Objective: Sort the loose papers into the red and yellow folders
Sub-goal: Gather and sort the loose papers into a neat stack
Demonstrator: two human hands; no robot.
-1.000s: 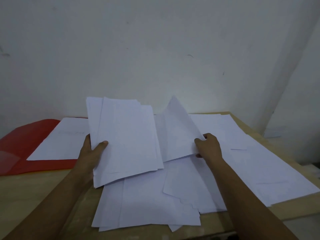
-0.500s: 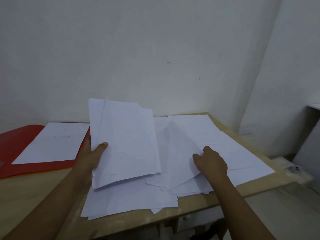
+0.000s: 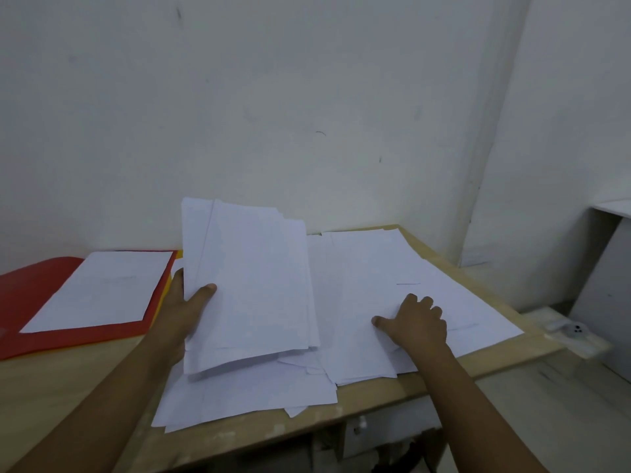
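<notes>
My left hand [image 3: 186,314] grips a stack of white papers [image 3: 252,285] by its left edge, tilted up above the table. Loose white papers [image 3: 392,268] lie spread over the middle and right of the wooden table [image 3: 51,380]. My right hand [image 3: 415,324] rests palm down on these loose sheets, fingers curled, thumb out to the left. The red folder [image 3: 30,291] lies open at the left with a white sheet [image 3: 102,291] on it. A thin yellow folder edge [image 3: 164,295] peeks from under the red one.
A white wall stands right behind the table. At the right, past the table's edge, are a pale floor, a small clear object [image 3: 573,332] on a low ledge, and a white cabinet side [image 3: 604,268].
My right hand let the lifted sheet drop flat and now presses on the loose pile, slightly further right. The left hand's stack stayed put. The camera view shifted.
</notes>
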